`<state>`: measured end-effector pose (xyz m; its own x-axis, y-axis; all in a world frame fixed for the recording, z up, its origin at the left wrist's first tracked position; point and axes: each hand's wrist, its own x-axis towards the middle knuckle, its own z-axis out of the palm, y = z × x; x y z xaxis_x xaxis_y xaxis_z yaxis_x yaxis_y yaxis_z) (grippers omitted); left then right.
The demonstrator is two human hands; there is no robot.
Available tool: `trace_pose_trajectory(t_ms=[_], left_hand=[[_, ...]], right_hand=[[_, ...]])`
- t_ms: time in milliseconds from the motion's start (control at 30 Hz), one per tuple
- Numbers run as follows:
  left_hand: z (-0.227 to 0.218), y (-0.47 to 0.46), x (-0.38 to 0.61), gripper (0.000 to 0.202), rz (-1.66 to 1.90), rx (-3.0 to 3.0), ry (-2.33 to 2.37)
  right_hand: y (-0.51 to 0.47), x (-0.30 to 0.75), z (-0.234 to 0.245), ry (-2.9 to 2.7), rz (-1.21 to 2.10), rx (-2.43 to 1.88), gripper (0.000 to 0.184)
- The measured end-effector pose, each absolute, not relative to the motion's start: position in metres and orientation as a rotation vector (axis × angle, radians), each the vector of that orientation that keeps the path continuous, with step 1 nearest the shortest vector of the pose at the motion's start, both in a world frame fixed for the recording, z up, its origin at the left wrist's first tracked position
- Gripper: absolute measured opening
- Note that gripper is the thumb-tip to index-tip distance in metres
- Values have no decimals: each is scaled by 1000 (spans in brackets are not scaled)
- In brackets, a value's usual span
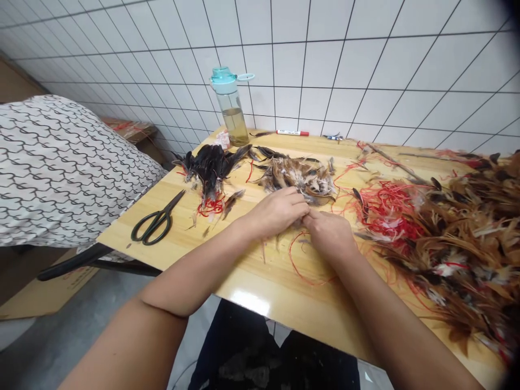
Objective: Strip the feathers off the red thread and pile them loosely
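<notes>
Head view: both hands are seen in the middle of the table (252,287), with the fingertips touching. The left hand (276,214) and the right hand (330,234) are closed on a small bunch of feathers (304,220), held low over the wood. A loose red string (299,266) is looped on the table just under them. Two piles are laid on the far side: a black pile (209,165) to the left and a brown pile (298,176) just past the hands. A much bigger heap (459,238) of mixed feathers and red string is spread on the right. From this it is judged that only a small part is done. Scissors (156,223) are lying at the left, not touched.
</notes>
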<state>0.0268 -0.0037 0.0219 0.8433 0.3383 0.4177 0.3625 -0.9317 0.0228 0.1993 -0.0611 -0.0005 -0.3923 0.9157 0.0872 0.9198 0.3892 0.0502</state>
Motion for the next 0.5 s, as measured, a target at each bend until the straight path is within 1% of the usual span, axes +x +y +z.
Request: trace_pose_trajectory(t_ms=[67, 133, 200, 300, 333, 400, 500], left_hand=[[24, 2, 18, 27, -701, -3166, -555], [24, 7, 11, 24, -763, -3329, -570], [22, 10, 6, 20, -850, -3432, -602], [16, 14, 6, 13, -1044, -3553, -621], [15, 14, 7, 12, -1102, -3567, -625], [12, 12, 10, 11, -1180, -3496, -684], [12, 3, 17, 16, -1166, -3263, -746]], right_hand=[[-64, 198, -2, -2634, -62, -1569, 29], [-66, 197, -2, -2592, 77, -1520, 30], [-66, 196, -3, -2466, 276, -1456, 29], [-64, 195, -5, -2148, 583, -1260, 20], [-64, 194, -7, -2020, 670, -1207, 20], [-63, 193, -11, -1748, 859, -1163, 25], [-63, 189, -16, -1345, 1109, -1171, 30]])
